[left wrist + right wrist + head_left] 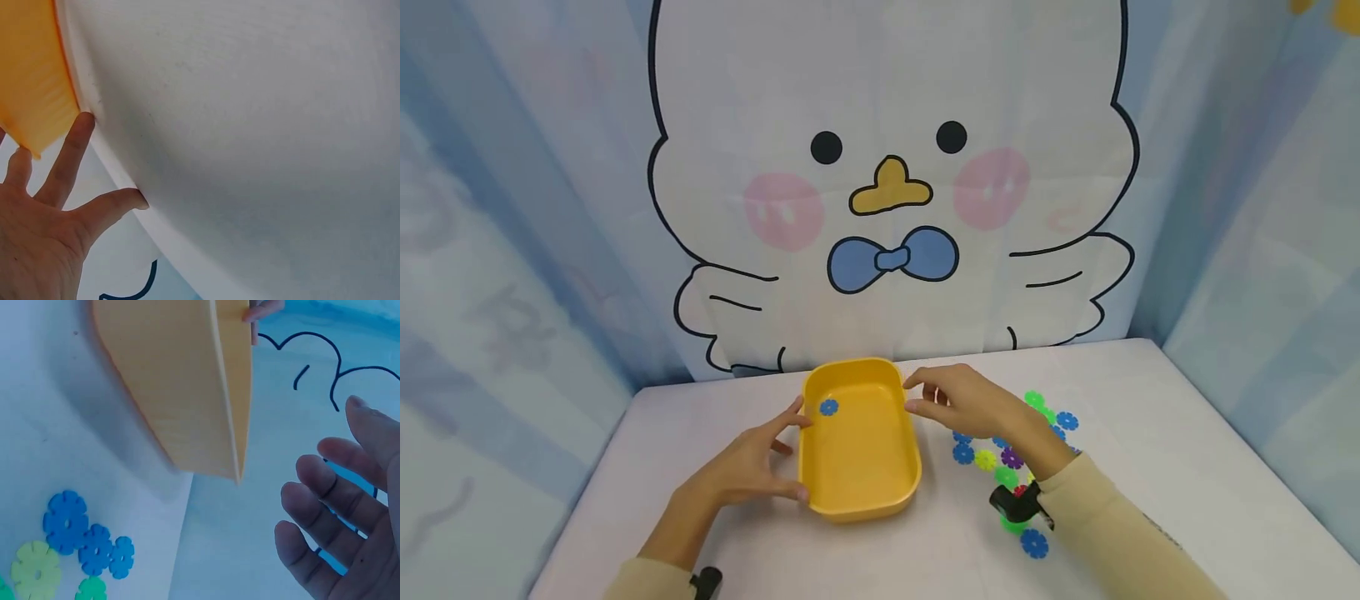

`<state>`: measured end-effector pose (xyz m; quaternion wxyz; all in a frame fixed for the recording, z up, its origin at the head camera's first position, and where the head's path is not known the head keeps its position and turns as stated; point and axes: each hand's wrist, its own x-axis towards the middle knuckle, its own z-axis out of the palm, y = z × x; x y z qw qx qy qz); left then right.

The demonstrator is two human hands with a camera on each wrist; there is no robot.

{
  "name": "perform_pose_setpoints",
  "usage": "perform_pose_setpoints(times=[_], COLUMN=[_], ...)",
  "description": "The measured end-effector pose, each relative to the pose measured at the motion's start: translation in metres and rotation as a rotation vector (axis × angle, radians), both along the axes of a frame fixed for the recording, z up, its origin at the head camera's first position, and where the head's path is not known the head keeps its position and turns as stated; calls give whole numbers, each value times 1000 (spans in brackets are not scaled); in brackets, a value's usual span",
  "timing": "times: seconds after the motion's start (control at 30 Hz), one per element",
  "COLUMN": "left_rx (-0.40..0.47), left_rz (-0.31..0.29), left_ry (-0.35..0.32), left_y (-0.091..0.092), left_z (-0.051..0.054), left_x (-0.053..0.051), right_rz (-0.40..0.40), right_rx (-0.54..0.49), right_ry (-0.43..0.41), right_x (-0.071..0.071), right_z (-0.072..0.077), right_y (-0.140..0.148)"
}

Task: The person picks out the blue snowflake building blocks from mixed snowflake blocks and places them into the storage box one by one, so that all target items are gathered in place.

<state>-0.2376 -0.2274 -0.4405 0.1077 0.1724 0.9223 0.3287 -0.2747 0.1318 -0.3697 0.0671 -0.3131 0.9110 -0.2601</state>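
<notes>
A yellow rectangular plastic tray (861, 475) stands on the white table in the head view, with one blue flower-shaped disc (829, 407) inside near its far left. My left hand (748, 467) is at the tray's left side, thumb and fingers spread along the rim. In the left wrist view its fingers are extended beside the orange-looking wall. Close to the far right rim is my right hand (962, 400), fingers loosely bent and holding nothing. The right wrist view shows that hand's fingers (337, 494) apart from the tray's outer wall (162, 381).
Right of the tray lie several loose flower-shaped discs, among them a blue one (1034, 544), a yellow one (986, 460) and a purple one (1012, 457). My right forearm covers part of them. Behind the table (1180, 500) hangs a curtain (887, 325) with a cartoon bird.
</notes>
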Motion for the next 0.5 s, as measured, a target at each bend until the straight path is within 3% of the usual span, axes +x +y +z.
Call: perform_pose_setpoints(times=[0.2,0.5], left_rx=[3,-4], left_rz=[-27,-38], left_ry=[14,-14], left_y=[1,0], left_z=[-1,2], left_x=[0,-2], right_rz=[-44,-118], right_rx=[-9,33], right_ry=[14,80], right_x=[7,12], right_z=[-4,1], right_y=[26,59])
